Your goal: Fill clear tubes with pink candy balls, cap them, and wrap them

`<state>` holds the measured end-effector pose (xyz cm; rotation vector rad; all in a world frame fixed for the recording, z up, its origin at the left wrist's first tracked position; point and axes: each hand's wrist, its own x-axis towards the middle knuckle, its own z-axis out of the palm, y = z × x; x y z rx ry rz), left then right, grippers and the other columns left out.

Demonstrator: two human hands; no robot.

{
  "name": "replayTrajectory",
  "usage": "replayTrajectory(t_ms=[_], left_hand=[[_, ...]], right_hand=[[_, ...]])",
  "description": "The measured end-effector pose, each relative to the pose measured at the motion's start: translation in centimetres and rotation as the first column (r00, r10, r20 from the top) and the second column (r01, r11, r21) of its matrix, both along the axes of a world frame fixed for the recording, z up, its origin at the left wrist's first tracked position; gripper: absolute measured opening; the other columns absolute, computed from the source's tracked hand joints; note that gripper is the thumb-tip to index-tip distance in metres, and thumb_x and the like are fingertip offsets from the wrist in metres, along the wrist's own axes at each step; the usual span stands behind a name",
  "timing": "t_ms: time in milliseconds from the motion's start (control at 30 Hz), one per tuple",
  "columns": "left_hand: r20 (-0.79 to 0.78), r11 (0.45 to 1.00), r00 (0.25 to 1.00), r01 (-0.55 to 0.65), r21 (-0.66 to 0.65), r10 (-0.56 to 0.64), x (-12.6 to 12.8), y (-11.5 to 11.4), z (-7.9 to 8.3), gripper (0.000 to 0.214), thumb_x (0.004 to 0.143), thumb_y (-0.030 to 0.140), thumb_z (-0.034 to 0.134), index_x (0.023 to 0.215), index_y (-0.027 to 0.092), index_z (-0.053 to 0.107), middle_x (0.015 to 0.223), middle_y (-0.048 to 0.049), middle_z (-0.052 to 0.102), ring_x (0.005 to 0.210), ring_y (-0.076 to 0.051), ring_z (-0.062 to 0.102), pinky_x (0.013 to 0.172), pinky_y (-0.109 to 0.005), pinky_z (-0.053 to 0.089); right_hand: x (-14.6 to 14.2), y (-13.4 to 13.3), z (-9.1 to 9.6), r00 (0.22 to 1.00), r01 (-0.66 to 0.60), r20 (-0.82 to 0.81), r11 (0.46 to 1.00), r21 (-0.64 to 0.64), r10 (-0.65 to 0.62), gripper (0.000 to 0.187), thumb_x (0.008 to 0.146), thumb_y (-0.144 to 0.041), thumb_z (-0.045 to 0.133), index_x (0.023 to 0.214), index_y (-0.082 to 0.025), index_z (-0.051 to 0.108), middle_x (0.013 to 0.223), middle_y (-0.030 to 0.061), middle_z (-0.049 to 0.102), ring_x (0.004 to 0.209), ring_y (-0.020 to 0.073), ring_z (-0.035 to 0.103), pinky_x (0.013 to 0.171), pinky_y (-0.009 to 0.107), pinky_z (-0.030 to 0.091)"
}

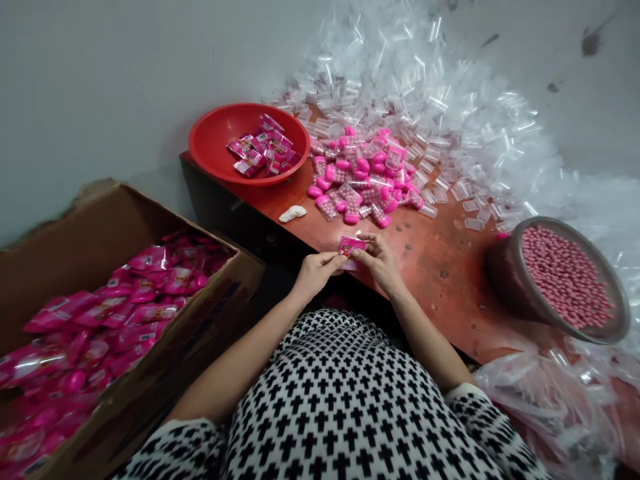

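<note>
Between my hands, at the table's front edge, is a small pink printed wrapper [351,245] with a clear lower part. My left hand [316,272] pinches its left side between thumb and fingers. On its right side my right hand [379,261] grips it, thumb in front and fingers behind. Whether anything is inside the wrapper I cannot tell. Beyond my hands lies a heap of clear bottles with pink caps [360,175], filled with small pink balls. Similar pink wrappers [267,148] lie in a red bowl [210,157] at the table's back left corner.
A cardboard box [220,300] full of filled pink packets [145,283] stands at my left. Many clear empty containers [465,113] are piled behind. A bucket [505,267] of pink balls [565,277] and a clear plastic bag [550,400] are at right. A white lump [293,213] lies near the edge.
</note>
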<state>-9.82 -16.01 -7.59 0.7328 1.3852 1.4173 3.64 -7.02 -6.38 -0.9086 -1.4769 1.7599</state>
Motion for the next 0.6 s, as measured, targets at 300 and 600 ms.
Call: replayTrajectory(t_ms=[300, 600], left_hand=[[0.376, 0.978, 0.918, -0.052, -0.2, 0.125, 0.1, 0.4, 0.2, 0.042, 0.043, 0.042, 0.093, 0.065, 0.01, 0.076, 0.065, -0.0054, 0.07, 0.059, -0.012, 0.064, 0.059, -0.021, 0.056], [0.583, 0.95, 0.753, -0.2, -0.239, 0.305, 0.5, 0.5, 0.9, 0.029, 0.056, 0.025, 0.09, 0.063, 0.009, 0.066, 0.061, -0.0029, 0.067, 0.054, -0.011, 0.063, 0.053, -0.022, 0.056]], right_hand=[[2.3, 9.3, 2.4, 0.712, -0.603, 0.686, 0.372, 0.706, -0.148, 0.03, 0.095, -0.018, 0.046, 0.12, -0.017, 0.064, 0.13, 0.0152, 0.064, 0.117, 0.0291, 0.059, 0.1, 0.049, 0.045], [2.2, 17.8, 4.1, 0.466, -0.872, 0.855, -0.284, 0.399, -0.228, 0.047, 0.092, -0.008, 0.047, 0.136, -0.024, 0.051, 0.158, 0.0026, 0.038, 0.148, 0.0256, 0.029, 0.118, 0.057, 0.024]])
